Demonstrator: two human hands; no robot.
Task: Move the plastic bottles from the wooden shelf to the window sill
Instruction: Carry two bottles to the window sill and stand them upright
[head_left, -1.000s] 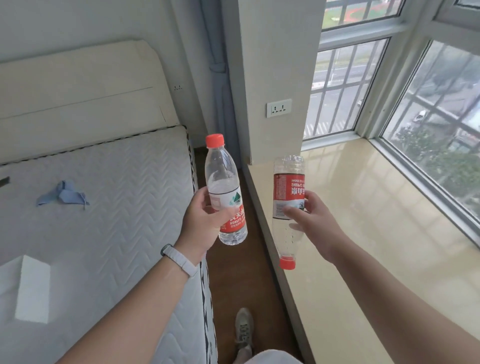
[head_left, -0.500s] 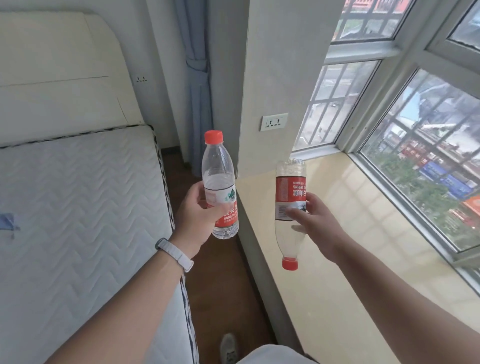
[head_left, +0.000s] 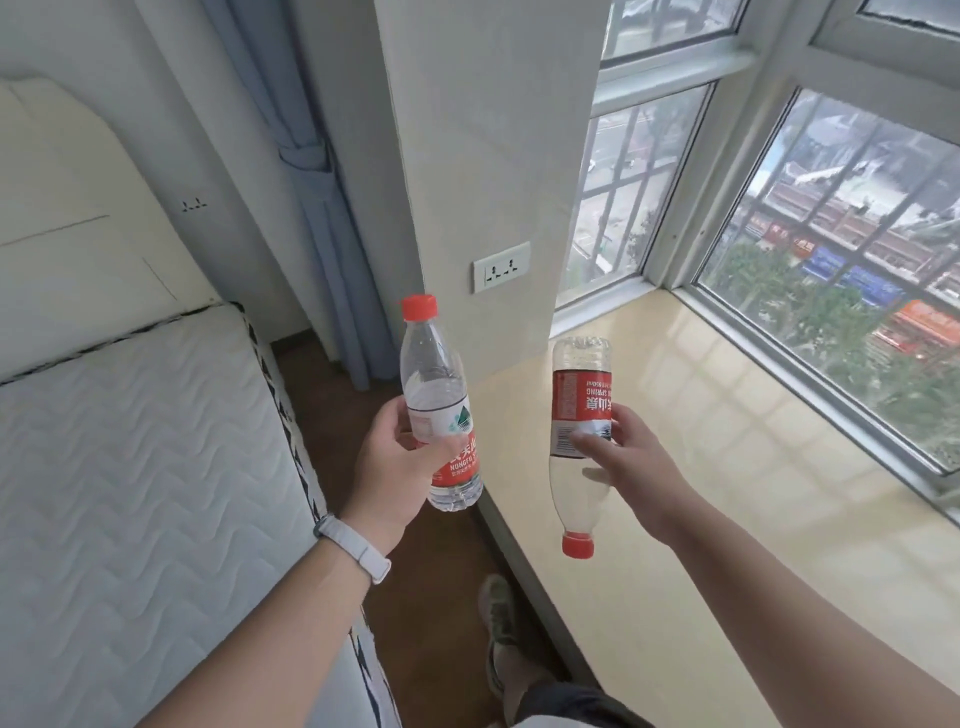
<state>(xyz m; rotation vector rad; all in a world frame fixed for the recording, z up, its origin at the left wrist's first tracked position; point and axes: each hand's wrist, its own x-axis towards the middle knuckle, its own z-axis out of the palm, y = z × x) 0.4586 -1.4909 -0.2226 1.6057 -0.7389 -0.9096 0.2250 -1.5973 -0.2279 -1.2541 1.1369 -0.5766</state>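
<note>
My left hand (head_left: 397, 467) grips a clear plastic bottle (head_left: 439, 405) with a red cap and red label, held upright over the strip of floor beside the sill. My right hand (head_left: 631, 465) grips a second clear bottle (head_left: 579, 415) upside down, its red cap pointing down above the near part of the cream window sill (head_left: 753, 467). Both bottles are in the air, apart from each other. The wooden shelf is out of view.
A white quilted mattress (head_left: 130, 493) and headboard fill the left. A wall pillar with a socket plate (head_left: 501, 266) and a tied blue curtain (head_left: 322, 208) stand ahead. Barred windows (head_left: 841, 270) border the sill. My shoe (head_left: 498, 613) rests on the brown floor.
The view has swung right and up toward the window. Both hands, each holding its bottle, have come closer to the sill; the right bottle now hangs over it.
</note>
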